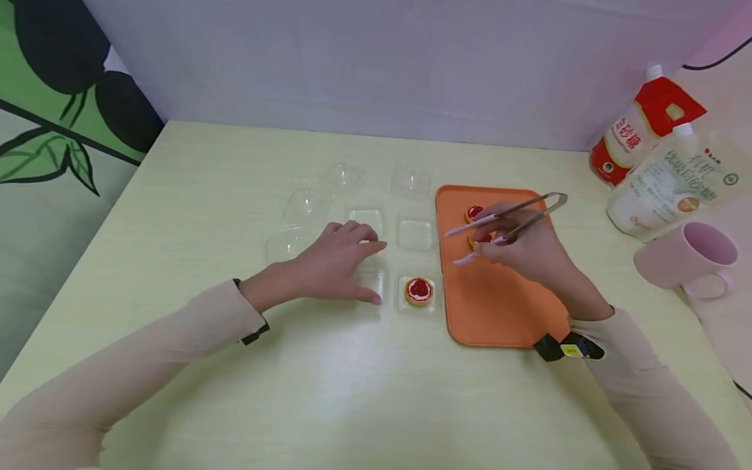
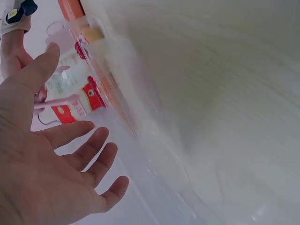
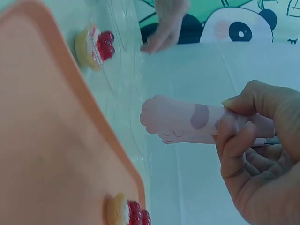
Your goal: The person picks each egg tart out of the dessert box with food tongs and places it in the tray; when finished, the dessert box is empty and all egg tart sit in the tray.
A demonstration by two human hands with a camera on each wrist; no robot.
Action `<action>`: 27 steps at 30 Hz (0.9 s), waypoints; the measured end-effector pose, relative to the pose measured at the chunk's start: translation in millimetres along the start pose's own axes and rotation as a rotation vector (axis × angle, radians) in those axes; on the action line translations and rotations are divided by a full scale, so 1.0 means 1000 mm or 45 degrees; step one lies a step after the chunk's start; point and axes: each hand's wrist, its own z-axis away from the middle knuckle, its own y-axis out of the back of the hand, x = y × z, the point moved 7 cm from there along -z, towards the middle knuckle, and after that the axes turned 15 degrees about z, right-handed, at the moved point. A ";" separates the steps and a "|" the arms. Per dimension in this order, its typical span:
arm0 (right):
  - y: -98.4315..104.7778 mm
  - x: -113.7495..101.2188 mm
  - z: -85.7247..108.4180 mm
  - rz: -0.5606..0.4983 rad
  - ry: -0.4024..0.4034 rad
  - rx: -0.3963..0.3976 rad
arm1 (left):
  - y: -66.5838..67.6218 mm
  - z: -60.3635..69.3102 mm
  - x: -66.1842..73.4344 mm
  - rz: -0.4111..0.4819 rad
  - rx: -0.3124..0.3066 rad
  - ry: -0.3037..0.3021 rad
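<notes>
My right hand point(image 1: 519, 251) grips a pair of metal tongs point(image 1: 537, 222) with pink paw-shaped tips point(image 3: 173, 117), held above the orange tray point(image 1: 499, 313). Nothing shows between the tips. Under this hand, berry-topped tarts point(image 1: 473, 213) sit on the tray's left side, partly covered by fingers and tongs. My left hand point(image 1: 335, 261) hovers over the clear plastic boxes, fingers spread and thumb apart, holding nothing. One tart point(image 1: 419, 291) stands in a clear box base point(image 1: 402, 307) left of the tray. Another base point(image 1: 373, 277) lies partly hidden beneath the left hand.
Further clear bases point(image 1: 415, 235) and domed lids point(image 1: 307, 205) stand behind and left of the left hand. At the right are a pink mug point(image 1: 666, 258), a white pouch point(image 1: 658, 189) and a red pouch point(image 1: 625, 140). A pale wall point(image 1: 376, 72) backs the table.
</notes>
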 end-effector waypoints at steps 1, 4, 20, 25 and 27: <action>-0.003 -0.002 0.001 -0.001 0.003 -0.015 | -0.003 -0.003 0.003 -0.015 -0.007 -0.013; -0.012 -0.008 0.005 0.023 0.008 -0.068 | -0.013 -0.013 0.013 -0.054 -0.044 -0.038; -0.056 -0.018 0.013 0.049 0.111 -0.282 | -0.038 -0.031 0.030 -0.127 -0.114 -0.012; -0.062 -0.023 0.011 0.108 0.139 -0.331 | -0.039 -0.033 0.030 -0.100 -0.106 0.024; -0.064 -0.025 0.009 0.126 0.148 -0.356 | -0.039 -0.034 0.030 -0.097 -0.101 0.027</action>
